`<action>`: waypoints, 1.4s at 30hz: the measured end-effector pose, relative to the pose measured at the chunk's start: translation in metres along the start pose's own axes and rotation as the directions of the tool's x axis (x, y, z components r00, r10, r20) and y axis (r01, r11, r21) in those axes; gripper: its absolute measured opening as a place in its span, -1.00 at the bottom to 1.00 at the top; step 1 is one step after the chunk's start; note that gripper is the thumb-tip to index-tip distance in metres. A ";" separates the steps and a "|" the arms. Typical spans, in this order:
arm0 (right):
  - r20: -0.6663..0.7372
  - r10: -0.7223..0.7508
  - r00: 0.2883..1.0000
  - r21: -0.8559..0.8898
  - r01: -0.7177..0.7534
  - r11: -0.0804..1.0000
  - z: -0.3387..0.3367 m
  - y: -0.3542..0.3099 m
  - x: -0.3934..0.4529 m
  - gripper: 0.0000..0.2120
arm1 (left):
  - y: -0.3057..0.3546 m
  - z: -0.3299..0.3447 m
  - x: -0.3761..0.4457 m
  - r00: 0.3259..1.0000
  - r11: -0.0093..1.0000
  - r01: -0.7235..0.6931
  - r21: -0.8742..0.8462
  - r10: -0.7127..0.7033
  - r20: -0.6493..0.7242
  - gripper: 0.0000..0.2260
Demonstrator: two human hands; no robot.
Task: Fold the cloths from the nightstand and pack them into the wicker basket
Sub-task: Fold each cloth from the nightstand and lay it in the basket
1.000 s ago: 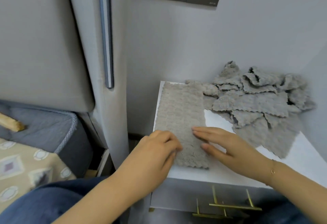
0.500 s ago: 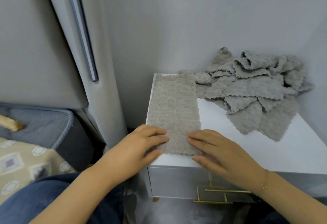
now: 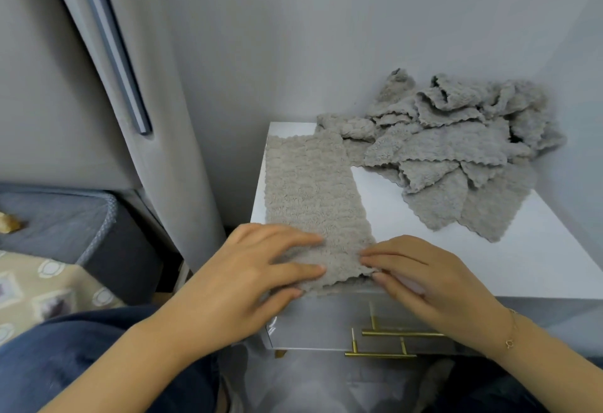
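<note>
Both hands now sit at the near end of the folded cloth (image 3: 313, 203), which lies as a long strip along the left side of the white nightstand (image 3: 489, 269). A second ago they lay flatter on the strip; since then the left hand (image 3: 248, 278) and right hand (image 3: 434, 278) have drawn back to the front edge, and the right fingertips (image 3: 367, 260) tuck at the near corner (whether under it cannot be told). Left fingers lie straight and pressed on the fabric; the right seem to be taking hold. This suggests a second, crosswise fold is starting. The unfolded pile (image 3: 456, 151) waits at the back right; no wicker basket is in view.
</note>
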State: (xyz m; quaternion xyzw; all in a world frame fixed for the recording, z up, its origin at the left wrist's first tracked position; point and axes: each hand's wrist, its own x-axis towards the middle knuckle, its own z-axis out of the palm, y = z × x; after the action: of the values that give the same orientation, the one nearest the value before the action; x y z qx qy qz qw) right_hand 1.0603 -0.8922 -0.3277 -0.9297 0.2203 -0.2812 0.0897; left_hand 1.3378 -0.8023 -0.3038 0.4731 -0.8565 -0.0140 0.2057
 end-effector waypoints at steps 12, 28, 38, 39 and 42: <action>0.175 -0.134 0.975 -0.194 0.168 0.967 0.019 0.006 -0.005 -0.53 | 0.000 0.035 -0.013 0.999 0.986 -0.046 0.163 0.043 0.023 -0.60; 0.026 0.171 0.985 0.207 -0.173 0.963 0.004 -0.002 0.020 -0.73 | 0.002 0.008 0.006 0.871 0.790 0.449 -0.417 -0.492 0.007 -0.70; 0.199 0.368 0.908 0.355 -0.417 0.837 0.004 0.026 0.065 -0.79 | -0.037 -0.013 0.035 0.710 0.479 0.696 -0.535 -0.570 0.413 -0.63; 0.211 0.363 0.908 0.348 -0.417 0.840 0.004 0.028 0.067 -0.79 | -0.035 -0.011 0.033 0.716 0.495 0.687 -0.532 -0.586 0.379 -0.62; 0.247 0.365 0.898 0.330 -0.432 0.839 0.007 0.034 0.070 -0.73 | -0.035 -0.003 0.028 0.738 0.599 0.666 -0.445 -0.616 0.276 -0.61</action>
State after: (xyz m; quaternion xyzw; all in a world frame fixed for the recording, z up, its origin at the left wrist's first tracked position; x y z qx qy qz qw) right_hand 1.1043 -0.9539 -0.3096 -0.8493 0.3425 -0.2107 0.3419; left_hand 1.3538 -0.8437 -0.2987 0.6740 -0.6009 -0.3380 0.2655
